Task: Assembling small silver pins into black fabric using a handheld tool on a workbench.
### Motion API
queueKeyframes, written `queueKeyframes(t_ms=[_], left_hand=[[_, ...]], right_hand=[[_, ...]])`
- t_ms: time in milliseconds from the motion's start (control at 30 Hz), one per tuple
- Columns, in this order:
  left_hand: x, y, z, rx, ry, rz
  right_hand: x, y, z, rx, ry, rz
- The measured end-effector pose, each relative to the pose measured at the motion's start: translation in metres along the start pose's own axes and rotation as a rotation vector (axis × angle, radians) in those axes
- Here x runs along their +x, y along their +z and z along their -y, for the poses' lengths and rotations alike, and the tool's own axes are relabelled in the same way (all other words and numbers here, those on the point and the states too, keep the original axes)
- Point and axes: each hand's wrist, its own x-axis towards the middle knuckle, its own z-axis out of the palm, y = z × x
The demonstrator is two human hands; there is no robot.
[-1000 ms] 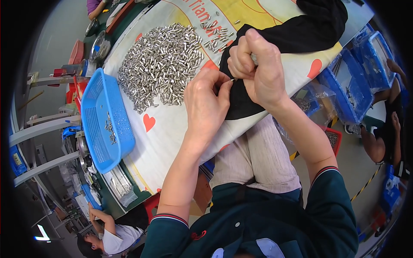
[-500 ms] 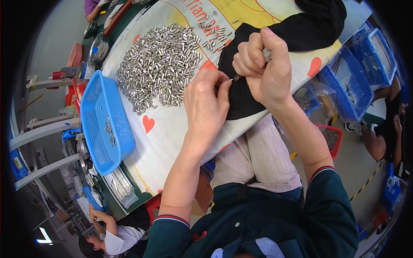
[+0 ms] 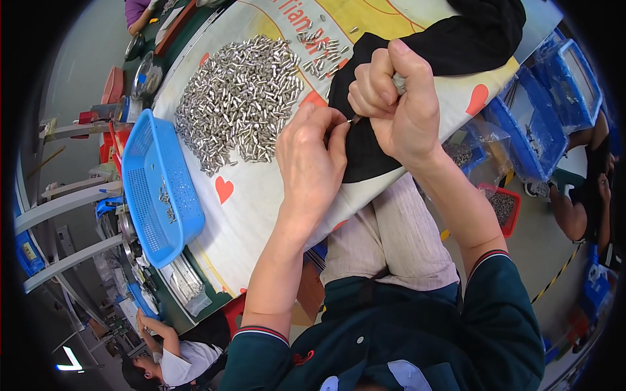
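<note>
2 hands meet over a black cloth [image 3: 365,156] near the front edge of your covered desk [image 3: 254,215]. Your left hand [image 3: 310,146] is drawn into a narrow pinch, thumb and forefinger gripping a small metal piece [image 3: 350,121] whose shiny end pokes out past the fingertips. Your right hand [image 3: 404,107] is closed in a fist around what looks like a slim tool [image 3: 399,83]: a pale end shows beside the thumb, and a narrow dark part comes out below, right by the piece. Whether tool and piece touch is too small to tell.

To do this well, you would probably want the left pinch firm and low, its wrist braced so the piece cannot roll. Line the tool up with the piece before adding force, then work in short, controlled moves aimed away from your fingertips, which sit very close to the tip. The cloth likely makes a soft pad, but it could give under a hard push.

The big pile of metal pieces [image 3: 238,98] lies just beyond your left knuckles, so mind that you don't sweep into it. The blue basket [image 3: 190,218], with some pieces inside, stands farther left.
</note>
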Motion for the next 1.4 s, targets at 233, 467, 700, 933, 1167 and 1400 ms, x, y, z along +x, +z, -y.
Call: queueKeyframes(t_ms=[233, 467, 700, 933, 1167, 1400], left_hand=[[0.0, 0.0, 0.0, 0.036, 0.039, -0.01], [0.003, 0.0, 0.0, 0.001, 0.017, 0.004], [0.003, -0.002, 0.0, -0.007, 0.038, 0.019], [-0.001, -0.004, 0.003, -0.046, 0.131, -0.032], [0.01, -0.019, 0.007, -1.302, -0.512, 0.12], [0.011, -0.02, 0.02, -1.463, -0.564, 0.199]], right_hand=[[-0.003, 0.009, 0.001, -0.16, 0.006, -0.011], [-0.002, 0.013, -0.004, -0.278, -0.053, 0.028], [0.001, 0.011, -0.006, -0.243, -0.004, 0.04], [0.002, 0.009, -0.003, -0.21, 0.006, -0.006], [0.002, 0.007, -0.001, -0.166, 0.018, -0.069], [0.002, 0.007, 0.0, -0.159, 0.032, -0.068]])
